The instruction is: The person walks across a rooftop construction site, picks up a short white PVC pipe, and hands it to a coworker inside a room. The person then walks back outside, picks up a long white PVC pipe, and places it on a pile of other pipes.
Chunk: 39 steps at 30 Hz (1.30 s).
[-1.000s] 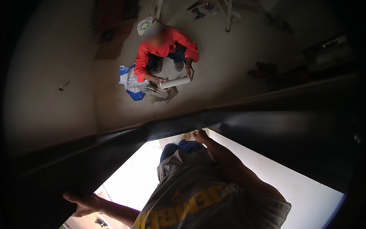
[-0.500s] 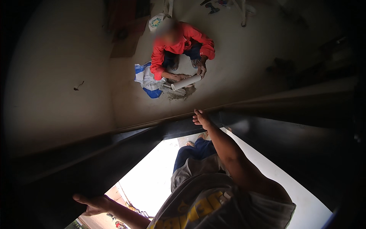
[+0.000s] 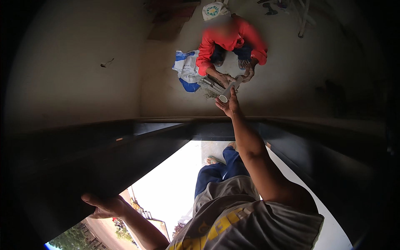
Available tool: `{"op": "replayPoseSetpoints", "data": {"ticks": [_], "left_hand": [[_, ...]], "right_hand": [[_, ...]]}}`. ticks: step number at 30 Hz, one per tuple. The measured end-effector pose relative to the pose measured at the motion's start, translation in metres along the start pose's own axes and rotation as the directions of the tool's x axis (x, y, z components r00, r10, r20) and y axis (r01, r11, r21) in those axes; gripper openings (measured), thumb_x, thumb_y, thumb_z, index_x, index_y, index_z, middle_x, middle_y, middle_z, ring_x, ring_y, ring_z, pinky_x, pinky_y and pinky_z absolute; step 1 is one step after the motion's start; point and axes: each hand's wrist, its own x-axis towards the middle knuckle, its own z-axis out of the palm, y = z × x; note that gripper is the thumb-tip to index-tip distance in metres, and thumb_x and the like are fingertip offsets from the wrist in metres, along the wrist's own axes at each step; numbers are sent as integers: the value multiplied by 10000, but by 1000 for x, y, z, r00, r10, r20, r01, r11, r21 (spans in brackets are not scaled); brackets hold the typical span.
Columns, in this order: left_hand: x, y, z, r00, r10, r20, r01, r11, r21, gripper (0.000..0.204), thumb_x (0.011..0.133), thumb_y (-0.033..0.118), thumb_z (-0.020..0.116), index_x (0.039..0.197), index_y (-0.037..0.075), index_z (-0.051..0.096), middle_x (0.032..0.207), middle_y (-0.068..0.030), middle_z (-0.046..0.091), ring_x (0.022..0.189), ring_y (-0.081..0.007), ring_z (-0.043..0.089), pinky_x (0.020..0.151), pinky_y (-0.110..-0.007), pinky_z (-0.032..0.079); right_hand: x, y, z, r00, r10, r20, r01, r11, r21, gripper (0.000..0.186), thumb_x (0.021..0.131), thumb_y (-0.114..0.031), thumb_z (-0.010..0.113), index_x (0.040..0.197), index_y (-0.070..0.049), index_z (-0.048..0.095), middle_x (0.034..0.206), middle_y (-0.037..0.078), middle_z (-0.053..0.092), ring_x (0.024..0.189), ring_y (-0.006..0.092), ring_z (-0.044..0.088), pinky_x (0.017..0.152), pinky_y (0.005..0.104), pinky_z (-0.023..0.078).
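Observation:
My right hand (image 3: pixel 227 107) is stretched forward through the doorway, and the near end of a white pipe (image 3: pixel 228 90) lies between its thumb and fingers. A co-worker in a red shirt (image 3: pixel 227 39) crouches opposite, both hands still on the far part of that pipe. Down at the left, my left hand (image 3: pixel 103 206) is closed over the edge of a dark door panel (image 3: pixel 83 179), thumb on its face. My fingers are partly hidden behind that edge.
Beside the co-worker lies a blue and white sack (image 3: pixel 186 66), with some pale strips (image 3: pixel 211 85) near it. A dark threshold (image 3: pixel 214 132) crosses the doorway before my sandalled feet. A dark panel (image 3: pixel 308 154) stands at the right. Tools (image 3: pixel 270 8) lie far back.
My right hand has moved forward to the pipe's near end. The co-worker has swung the pipe toward me. My left hand keeps its grip on the door, and the whole view has shifted.

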Motion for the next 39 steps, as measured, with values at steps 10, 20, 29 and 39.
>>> {"op": "replayPoseSetpoints", "data": {"ticks": [10, 20, 29, 39], "left_hand": [[16, 25, 33, 979, 170, 115, -131, 948, -291, 698, 891, 189, 806, 1382, -69, 382, 1182, -195, 591, 1005, -253, 660, 841, -340, 565], [2, 11, 6, 935, 223, 275, -60, 865, -499, 939, 758, 93, 820, 1539, -10, 309, 1336, -250, 525, 1208, -427, 560, 1007, -471, 491], [-167, -167, -115, 541, -265, 798, 397, 917, 36, 580, 934, 293, 700, 1414, 18, 527, 1237, -231, 572, 1151, -410, 601, 969, -458, 511], [-295, -307, -310, 4, -801, 599, 919, 239, 314, 653, 935, 464, 677, 1372, -7, 562, 1140, -257, 678, 972, -278, 690, 883, -439, 549]], "right_hand": [[-25, 18, 10, 993, 84, 80, -72, 989, -132, 456, 1040, -394, 603, 1461, -304, 455, 973, 70, 641, 866, 223, 639, 794, 401, 561], [-183, 85, -79, 987, 163, 8, -133, 833, -537, 407, 1000, -442, 645, 1220, -118, 535, 938, 44, 640, 872, 197, 658, 788, 343, 546], [-294, 187, -173, 938, 345, -37, -132, 257, -958, 415, 972, -308, 692, 1254, -70, 503, 979, 80, 614, 862, 207, 631, 721, 355, 538], [-319, 302, -49, 556, 785, 273, 799, -415, -436, 536, 777, -264, 827, 1175, -17, 568, 979, 223, 684, 940, 387, 670, 850, 456, 517]]}}
